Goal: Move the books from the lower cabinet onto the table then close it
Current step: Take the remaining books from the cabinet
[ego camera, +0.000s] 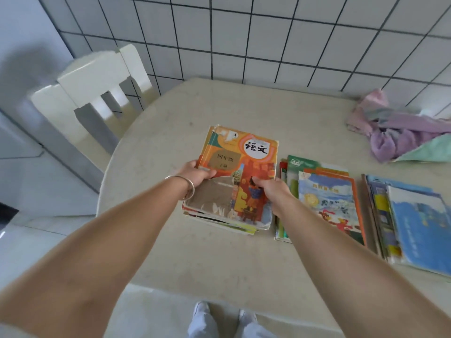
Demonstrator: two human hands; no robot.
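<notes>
Both forearms reach over the table (170, 252). Left hand (197, 173) and right hand (271, 189) grip the orange stack (239, 172) by its near edge, just left of two more book piles (327, 198).

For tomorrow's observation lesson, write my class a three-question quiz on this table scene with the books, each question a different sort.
1. True or false: both hands grip the orange book.
2. How many groups of books lie on the table? A) one B) three C) five
3. Which wrist wears the bracelet?

Key:
1. True: left hand and right hand hold it.
2. B
3. The left.
</notes>
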